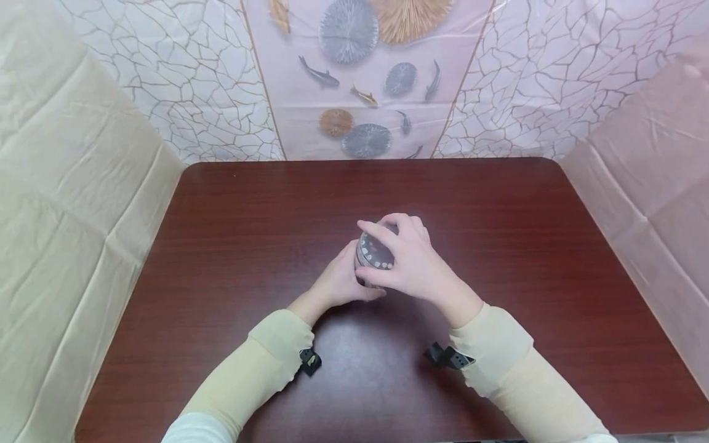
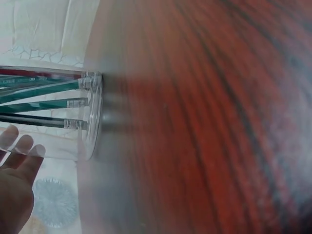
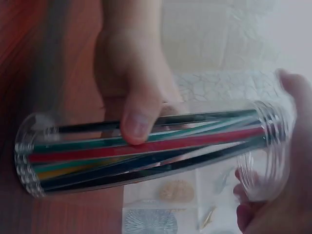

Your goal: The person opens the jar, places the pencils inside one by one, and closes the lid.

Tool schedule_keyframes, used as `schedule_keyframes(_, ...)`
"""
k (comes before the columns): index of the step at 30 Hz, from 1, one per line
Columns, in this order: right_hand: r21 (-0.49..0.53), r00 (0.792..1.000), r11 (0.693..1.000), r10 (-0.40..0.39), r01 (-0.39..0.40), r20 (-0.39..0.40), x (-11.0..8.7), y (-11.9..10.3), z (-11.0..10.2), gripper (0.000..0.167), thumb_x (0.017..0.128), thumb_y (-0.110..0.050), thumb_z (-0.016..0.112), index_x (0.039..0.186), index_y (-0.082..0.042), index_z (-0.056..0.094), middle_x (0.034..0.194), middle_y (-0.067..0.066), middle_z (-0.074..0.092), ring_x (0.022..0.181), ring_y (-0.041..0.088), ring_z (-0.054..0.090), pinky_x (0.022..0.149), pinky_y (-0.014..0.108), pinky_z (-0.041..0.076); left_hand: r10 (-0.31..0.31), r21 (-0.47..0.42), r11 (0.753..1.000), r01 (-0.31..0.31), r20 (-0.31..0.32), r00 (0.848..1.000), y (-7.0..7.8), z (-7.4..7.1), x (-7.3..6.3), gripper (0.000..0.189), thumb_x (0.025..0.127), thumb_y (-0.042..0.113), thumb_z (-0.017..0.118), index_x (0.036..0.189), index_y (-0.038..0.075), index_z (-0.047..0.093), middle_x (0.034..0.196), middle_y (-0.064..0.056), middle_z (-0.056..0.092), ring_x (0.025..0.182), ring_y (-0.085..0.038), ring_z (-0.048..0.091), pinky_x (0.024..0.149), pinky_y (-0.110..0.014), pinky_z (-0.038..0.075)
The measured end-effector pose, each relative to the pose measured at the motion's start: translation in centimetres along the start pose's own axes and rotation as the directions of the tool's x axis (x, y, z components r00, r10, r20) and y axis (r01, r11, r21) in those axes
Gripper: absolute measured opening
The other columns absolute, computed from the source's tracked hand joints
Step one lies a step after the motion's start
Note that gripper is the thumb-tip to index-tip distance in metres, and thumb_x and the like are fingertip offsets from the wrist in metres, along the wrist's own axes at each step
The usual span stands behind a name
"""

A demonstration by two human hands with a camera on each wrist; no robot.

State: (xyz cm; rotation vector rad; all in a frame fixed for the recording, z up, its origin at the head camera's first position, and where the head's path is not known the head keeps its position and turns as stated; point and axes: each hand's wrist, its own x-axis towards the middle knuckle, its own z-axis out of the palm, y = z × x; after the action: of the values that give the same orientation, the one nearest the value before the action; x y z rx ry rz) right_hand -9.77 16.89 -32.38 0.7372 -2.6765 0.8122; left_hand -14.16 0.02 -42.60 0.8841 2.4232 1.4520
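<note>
A clear plastic jar (image 3: 161, 146) holds several pencils (image 2: 41, 100) in dark green, red, yellow and black; it stands near the middle of the table. My left hand (image 1: 342, 280) grips the jar's side low down, thumb across the wall in the right wrist view. From above, my right hand (image 1: 412, 258) holds the jar's round clear lid (image 1: 375, 253), its thumb and fingers spread around the rim. The right wrist view shows the ribbed lid (image 3: 263, 175) partly out of line with the threaded neck. Whether the jar's base touches the table I cannot tell.
A dark red-brown wooden table (image 1: 249, 209) spreads out on all sides. Behind it hangs a patterned cloth (image 1: 360, 80), with pale cloth walls at left and right. Black wrist devices (image 1: 450, 357) sit under both sleeves.
</note>
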Motion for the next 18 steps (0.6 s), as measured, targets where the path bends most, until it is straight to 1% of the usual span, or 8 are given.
schedule_keyframes(1,0.034,1.0,0.999,0.015,-0.015,0.017,-0.1,0.1,-0.2,0.059,0.082,-0.035,0.066,0.136,-0.017,0.05,0.122,0.014,0.047,0.109,0.033,0.038,0.09,0.05,0.028,-0.001,0.002,1.0,0.001,0.0,1.0,0.0,0.0,0.0,0.095,0.059,0.036,0.086,0.135,0.007,0.036,0.123,-0.003,0.049,0.106,-0.015,0.051,0.091,-0.034,0.043)
schedule_keyframes(3,0.113,0.999,0.993,0.029,-0.034,0.045,-0.4,0.6,-0.7,0.061,0.085,-0.027,0.063,0.141,-0.013,0.043,0.13,0.013,0.048,0.112,0.032,0.036,0.093,0.049,0.027,-0.006,0.009,1.0,0.006,-0.005,1.0,-0.1,0.0,0.0,0.096,0.059,0.037,0.086,0.135,0.007,0.036,0.123,-0.003,0.05,0.107,-0.015,0.051,0.092,-0.035,0.043)
schedule_keyframes(6,0.211,0.995,0.973,0.09,-0.098,0.049,-0.7,1.6,-1.2,0.066,0.084,-0.021,0.065,0.143,-0.012,0.038,0.132,0.008,0.051,0.111,0.027,0.039,0.091,0.045,0.033,-0.016,0.028,0.999,0.017,-0.021,1.0,-0.1,0.0,0.0,0.095,0.059,0.038,0.086,0.134,0.008,0.037,0.123,-0.004,0.051,0.108,-0.016,0.051,0.093,-0.036,0.042)
schedule_keyframes(8,0.257,0.991,0.957,0.135,-0.136,0.021,-0.9,2.2,-1.3,0.067,0.081,-0.019,0.069,0.141,-0.01,0.04,0.126,0.007,0.057,0.108,0.024,0.043,0.089,0.043,0.036,-0.02,0.03,0.999,0.02,-0.026,0.999,-0.1,0.0,-0.1,0.095,0.059,0.037,0.087,0.134,0.008,0.037,0.123,-0.004,0.051,0.109,-0.017,0.051,0.094,-0.036,0.042)
schedule_keyframes(9,0.278,0.986,0.948,0.164,-0.157,-0.004,-1.0,2.4,-1.3,0.065,0.081,-0.018,0.07,0.139,-0.01,0.043,0.121,0.007,0.06,0.106,0.024,0.046,0.088,0.042,0.038,-0.02,0.029,0.999,0.021,-0.026,0.999,-0.1,-0.1,-0.1,0.095,0.058,0.037,0.087,0.134,0.008,0.037,0.123,-0.005,0.051,0.11,-0.017,0.051,0.094,-0.036,0.042)
schedule_keyframes(13,0.341,0.964,0.92,0.243,-0.193,-0.111,-1.4,3.0,-1.0,0.042,0.082,-0.01,0.07,0.122,-0.006,0.059,0.103,0.008,0.065,0.1,0.02,0.052,0.086,0.037,0.042,-0.02,0.038,0.999,0.021,-0.023,1.0,0.0,-0.2,-0.1,0.095,0.059,0.036,0.087,0.134,0.009,0.037,0.123,-0.005,0.052,0.111,-0.018,0.052,0.095,-0.037,0.041)
schedule_keyframes(15,0.362,0.954,0.909,0.268,-0.205,-0.133,-1.3,3.1,-0.7,0.035,0.082,-0.008,0.07,0.116,-0.004,0.061,0.101,0.008,0.064,0.096,0.019,0.053,0.083,0.034,0.043,-0.024,0.043,0.999,0.025,-0.021,0.999,0.1,-0.2,-0.1,0.094,0.059,0.037,0.087,0.134,0.008,0.037,0.122,-0.005,0.052,0.11,-0.018,0.052,0.094,-0.037,0.041)
schedule_keyframes(18,0.414,0.954,0.886,0.279,-0.209,-0.114,-1.1,3.0,-0.1,0.037,0.083,-0.006,0.069,0.119,-0.005,0.058,0.109,0.008,0.061,0.096,0.018,0.054,0.08,0.029,0.044,-0.034,0.044,0.998,0.035,-0.014,0.999,0.1,-0.3,-0.1,0.094,0.059,0.036,0.087,0.133,0.008,0.036,0.122,-0.005,0.052,0.109,-0.017,0.052,0.094,-0.036,0.042)
